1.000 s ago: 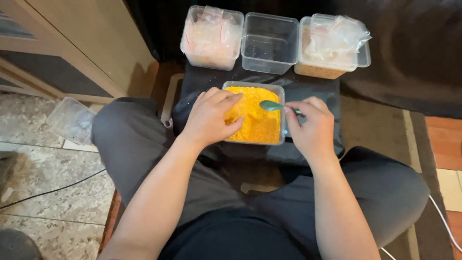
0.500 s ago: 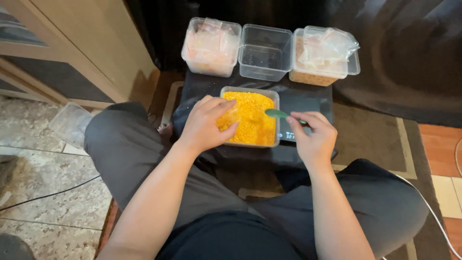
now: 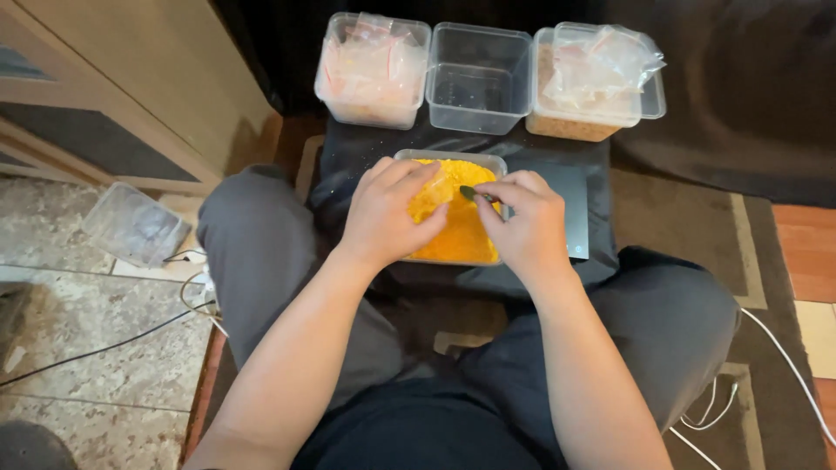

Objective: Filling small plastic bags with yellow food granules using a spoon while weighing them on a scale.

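The right hand [image 3: 522, 222], which a second ago lay off to the right of the tub of orange powder [image 3: 457, 231] with the green spoon [image 3: 470, 193] held out over its rim, has come in over the tub; its fingers are now pinched closed around the spoon, of which only a dark green tip shows. The left hand [image 3: 387, 213] has shifted too, from resting on the tub's near left corner to curling over its left half, and its fingertips seem to pinch a small clear bag [image 3: 435, 187], though the glare makes this hard to confirm. With both hands now meeting over the powder, the work looks to be at the point of spooning powder into that bag. The tub lies directly beneath both hands, on the dark tray [image 3: 566, 209]. Beyond the tub stand three clear containers: one of small bags [image 3: 373, 70], an empty one [image 3: 479, 78], and one with bags over brown grain [image 3: 592, 83].
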